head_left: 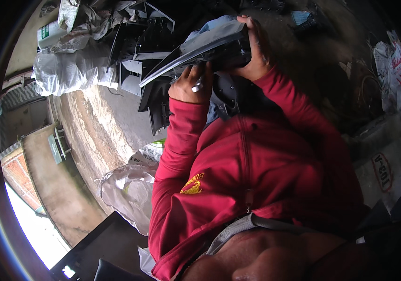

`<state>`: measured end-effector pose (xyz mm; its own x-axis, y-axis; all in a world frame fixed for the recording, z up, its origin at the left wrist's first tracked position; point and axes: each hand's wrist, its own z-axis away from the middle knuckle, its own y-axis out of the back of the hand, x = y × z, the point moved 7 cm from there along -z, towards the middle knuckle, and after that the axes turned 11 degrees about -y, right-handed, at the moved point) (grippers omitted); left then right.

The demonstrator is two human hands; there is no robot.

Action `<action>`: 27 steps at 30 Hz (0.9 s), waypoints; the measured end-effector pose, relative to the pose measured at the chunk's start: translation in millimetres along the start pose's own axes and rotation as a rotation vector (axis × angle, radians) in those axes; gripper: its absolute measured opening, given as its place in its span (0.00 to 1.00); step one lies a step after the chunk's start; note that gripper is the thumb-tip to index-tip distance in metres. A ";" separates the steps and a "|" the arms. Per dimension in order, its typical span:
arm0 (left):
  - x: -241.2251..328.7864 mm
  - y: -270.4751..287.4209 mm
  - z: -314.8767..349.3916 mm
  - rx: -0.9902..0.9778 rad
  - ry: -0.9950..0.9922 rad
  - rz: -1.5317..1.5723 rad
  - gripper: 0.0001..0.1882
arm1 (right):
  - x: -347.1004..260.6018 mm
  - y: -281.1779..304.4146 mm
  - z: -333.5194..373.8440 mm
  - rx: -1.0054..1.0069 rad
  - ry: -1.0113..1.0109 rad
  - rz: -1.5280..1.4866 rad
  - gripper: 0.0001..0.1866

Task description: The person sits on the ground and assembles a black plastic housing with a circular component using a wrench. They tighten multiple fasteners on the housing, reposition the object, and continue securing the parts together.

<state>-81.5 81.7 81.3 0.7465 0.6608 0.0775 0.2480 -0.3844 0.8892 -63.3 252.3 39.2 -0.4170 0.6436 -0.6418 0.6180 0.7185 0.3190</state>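
Note:
Up in front of my chest, a flat monitor-like panel (pixel 200 44) is held tilted, its pale edge running down to the left and its dark underside toward me. My right hand (pixel 258 54) grips the panel's right end, thumb below and fingers at the upper corner. Against the dark underside, my left hand (pixel 192 85) is closed with its fingers curled. A small shiny metal piece (pixel 197 85) sticks out of that hand; the rest of it is hidden. Just below the panel, a black plastic part (pixel 225 91) lies near my lap.
Black and grey casings (pixel 156 35) pile up beyond the panel. Plastic-wrapped bundles (pixel 71 68) stand at the far left. A white sack (pixel 130 192) sits by my left elbow; printed bags (pixel 397 75) are at the right. A dark flat screen (pixel 107 248) lies at the lower left.

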 end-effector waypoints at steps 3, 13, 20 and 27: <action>-44.0 -30.6 31.2 0.020 0.461 0.811 0.14 | 2.6 5.0 -3.4 -0.072 -0.017 0.052 0.68; -31.0 -26.3 49.8 0.242 0.555 0.996 0.25 | -3.4 15.5 -9.7 -0.065 -0.017 0.081 0.61; -57.8 -49.0 66.6 0.334 0.744 1.311 0.25 | -43.0 30.6 28.8 0.100 0.213 0.024 0.40; -23.5 -9.4 44.8 0.321 0.331 0.684 0.06 | -46.8 -15.4 25.5 -0.084 0.066 0.358 0.33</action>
<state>-73.7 40.9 51.0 0.5887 0.3500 0.7287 0.0059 -0.9033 0.4291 -36.3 204.4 46.5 -0.2279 0.8715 -0.4342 0.6770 0.4623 0.5726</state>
